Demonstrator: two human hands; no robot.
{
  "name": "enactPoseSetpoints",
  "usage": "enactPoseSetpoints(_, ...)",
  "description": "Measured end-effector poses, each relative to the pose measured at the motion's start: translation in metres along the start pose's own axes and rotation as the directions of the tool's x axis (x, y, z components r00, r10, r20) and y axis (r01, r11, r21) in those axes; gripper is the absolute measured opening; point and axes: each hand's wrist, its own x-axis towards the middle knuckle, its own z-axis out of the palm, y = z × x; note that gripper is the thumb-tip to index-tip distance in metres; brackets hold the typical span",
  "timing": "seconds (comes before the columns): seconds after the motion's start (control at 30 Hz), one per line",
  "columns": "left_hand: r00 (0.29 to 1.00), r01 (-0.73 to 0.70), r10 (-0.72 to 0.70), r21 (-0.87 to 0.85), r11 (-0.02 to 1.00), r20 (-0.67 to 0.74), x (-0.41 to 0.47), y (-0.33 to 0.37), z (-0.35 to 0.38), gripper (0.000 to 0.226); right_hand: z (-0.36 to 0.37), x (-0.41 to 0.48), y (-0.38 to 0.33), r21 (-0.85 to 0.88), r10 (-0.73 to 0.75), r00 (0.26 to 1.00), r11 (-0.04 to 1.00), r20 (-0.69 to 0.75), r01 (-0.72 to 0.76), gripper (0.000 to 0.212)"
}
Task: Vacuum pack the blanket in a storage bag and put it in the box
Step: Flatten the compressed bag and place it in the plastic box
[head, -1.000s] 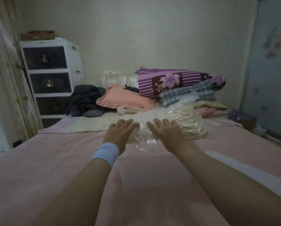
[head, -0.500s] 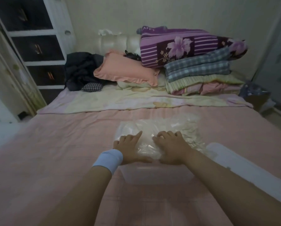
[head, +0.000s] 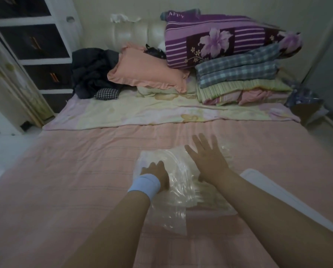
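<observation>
Since half a second back, the right hand (head: 207, 161) has lifted and slid toward the far end of the storage bag (head: 178, 182), and the left hand (head: 157, 174) has curled down onto the near left part of it. Camera's tipped lower too, so the bag now sits in the lower middle of the frame.

Right hand: fingers spread wide apart, palm down, flat over the bag's far right part, gripping nothing. Left hand: fingers bent under and hidden, so can't tell if it's pinching the plastic or just pushing on it. It's got a pale blue wristband (head: 144, 185), soft-looking and stretchy.

The bag is clear, crinkly plastic with shiny creases, lying flat on the pink bedspread (head: 74, 180), which has a faint stripe or grid pattern. Inside you can make out the blanket (head: 183, 165), cream coloured, squashed into a flat lumpy slab. A loose empty flap of bag trails toward the bottom of the frame.

At lower right, a smooth white flat thing with a rounded corner (head: 278, 196) lies just beside the bag; can't tell what it is.

Upper half: a peach ruffled pillow (head: 146, 72), a purple floral quilt (head: 220, 39) on plaid folded bedding (head: 237, 71), and dark drawers (head: 32, 41) at upper left.
</observation>
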Motion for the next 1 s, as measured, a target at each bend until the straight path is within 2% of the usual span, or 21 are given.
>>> enactPoseSetpoints(0.07, 0.994, -0.059, 0.062, 0.042, 0.997, -0.087, 0.006, 0.002, 0.002, 0.040, 0.021, -0.001, 0.008, 0.171, 0.078, 0.965, 0.977, 0.252, -0.124, 0.135)
enactPoseSetpoints(0.13, 0.981, -0.129, 0.128, 0.001, 0.992, -0.148, 0.014, 0.001, 0.004, 0.057, 0.046, -0.004, 0.010, 0.229, 0.073, 0.934, 0.960, 0.350, -0.161, 0.136)
enactPoseSetpoints(0.2, 0.977, -0.145, 0.141, -0.010, 0.989, -0.158, 0.023, -0.004, 0.004, 0.093, 0.057, -0.009, 0.007, 0.191, 0.050, 0.926, 0.973, 0.374, -0.130, 0.130)
enactPoseSetpoints(0.27, 0.977, -0.131, 0.155, 0.166, 0.977, -0.144, 0.035, -0.006, 0.006, 0.132, 0.059, -0.005, 0.006, 0.139, 0.033, 0.932, 0.986, 0.361, -0.088, 0.127)
enactPoseSetpoints(0.3, 0.979, -0.124, 0.163, 0.270, 0.955, -0.126, 0.038, -0.005, 0.008, 0.144, 0.058, -0.003, 0.005, 0.095, 0.013, 0.943, 0.994, 0.332, -0.047, 0.127)
enactPoseSetpoints(0.37, 0.980, -0.156, 0.188, 0.337, 0.929, -0.063, 0.050, -0.001, 0.013, 0.153, 0.062, 0.002, 0.006, 0.001, -0.019, 0.952, 1.000, 0.304, 0.020, 0.127)
enactPoseSetpoints(0.47, 0.983, -0.180, 0.172, 0.202, 0.963, 0.058, 0.067, 0.005, 0.024, 0.155, 0.087, 0.001, 0.011, 0.087, -0.002, 0.947, 0.996, 0.323, -0.028, 0.127)
enactPoseSetpoints(0.53, 0.982, -0.179, 0.166, 0.158, 0.971, 0.090, 0.076, 0.007, 0.028, 0.154, 0.097, 0.005, 0.014, 0.113, -0.008, 0.943, 0.993, 0.334, -0.032, 0.128)
enactPoseSetpoints(0.63, 0.982, -0.190, 0.185, 0.186, 0.964, 0.044, 0.089, 0.002, 0.037, 0.151, 0.106, 0.017, 0.013, 0.125, -0.017, 0.944, 0.992, 0.330, -0.025, 0.127)
enactPoseSetpoints(0.73, 0.981, -0.180, 0.190, 0.219, 0.959, -0.026, 0.102, -0.003, 0.056, 0.138, 0.132, 0.024, 0.004, 0.182, -0.008, 0.939, 0.982, 0.344, -0.058, 0.126)
enactPoseSetpoints(0.8, 0.980, -0.185, 0.198, 0.252, 0.950, -0.025, 0.106, -0.001, 0.067, 0.126, 0.147, 0.028, 0.002, 0.233, -0.049, 0.904, 0.971, 0.426, -0.057, 0.121)
enactPoseSetpoints(0.9, 0.977, -0.212, 0.213, 0.253, 0.944, 0.022, 0.116, 0.005, 0.081, 0.122, 0.158, 0.044, 0.004, 0.303, -0.151, 0.792, 0.952, 0.591, -0.044, 0.117)
enactPoseSetpoints(1.0, 0.974, -0.212, 0.196, 0.153, 0.965, 0.116, 0.123, 0.010, 0.078, 0.112, 0.156, 0.054, 0.006, 0.356, -0.149, 0.765, 0.928, 0.626, -0.110, 0.100)
